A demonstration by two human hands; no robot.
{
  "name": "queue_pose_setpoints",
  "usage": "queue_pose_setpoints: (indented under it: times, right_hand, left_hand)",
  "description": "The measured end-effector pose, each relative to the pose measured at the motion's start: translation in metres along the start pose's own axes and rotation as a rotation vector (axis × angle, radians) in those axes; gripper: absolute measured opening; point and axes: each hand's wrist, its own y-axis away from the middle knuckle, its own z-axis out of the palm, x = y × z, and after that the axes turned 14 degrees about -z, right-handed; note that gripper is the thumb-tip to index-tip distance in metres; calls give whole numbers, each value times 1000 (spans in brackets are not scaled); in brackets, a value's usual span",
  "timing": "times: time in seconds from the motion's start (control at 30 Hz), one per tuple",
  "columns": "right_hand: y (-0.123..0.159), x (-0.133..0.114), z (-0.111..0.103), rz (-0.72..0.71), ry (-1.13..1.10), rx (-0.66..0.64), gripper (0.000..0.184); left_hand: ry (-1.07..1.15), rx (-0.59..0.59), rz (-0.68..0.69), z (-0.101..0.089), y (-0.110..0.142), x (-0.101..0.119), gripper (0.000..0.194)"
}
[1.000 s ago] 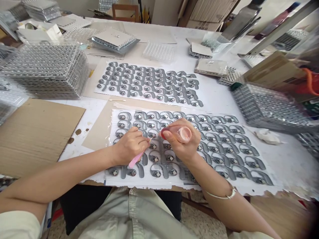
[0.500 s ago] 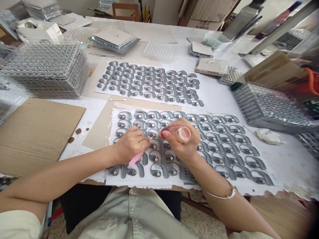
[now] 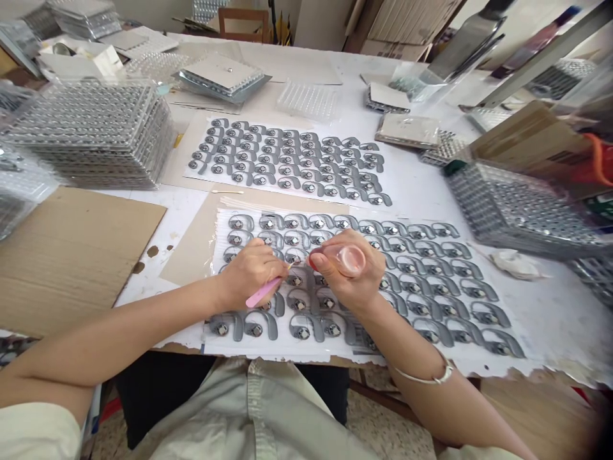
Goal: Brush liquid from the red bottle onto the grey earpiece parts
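My left hand (image 3: 249, 275) is shut on a pink stick (image 3: 262, 292) with a thin pale tip, and that tip sits above the grey parts. My right hand (image 3: 349, 275) grips a small clear cup (image 3: 348, 260) with a red rim, tilted toward the stick. Beneath both hands lies a white plastic-covered sheet (image 3: 215, 223) carrying rows of grey ear-hook shaped parts (image 3: 301, 327) with round metal centres. The hands hide several of these parts. The stick's tip and the cup's rim stand apart.
A second sheet of grey parts (image 3: 287, 160) lies further up the table. Stacks of clear blister trays stand at left (image 3: 90, 134) and right (image 3: 517, 211). A cardboard sheet (image 3: 71, 255) lies at left, a cotton swab (image 3: 225, 191) between the sheets, and a crumpled white cloth (image 3: 514, 264) at right.
My left hand has shifted slightly up and to the right, bringing the stick's tip a little nearer the cup. My right hand has barely moved, and the view has tilted slightly.
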Motion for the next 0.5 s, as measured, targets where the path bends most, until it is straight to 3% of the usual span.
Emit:
queue_pose_setpoints:
  times: [0.5]
  right_hand:
    - [3, 1, 0, 28, -8, 15, 14]
  left_hand:
    - [98, -43, -86, 0, 1, -5, 9]
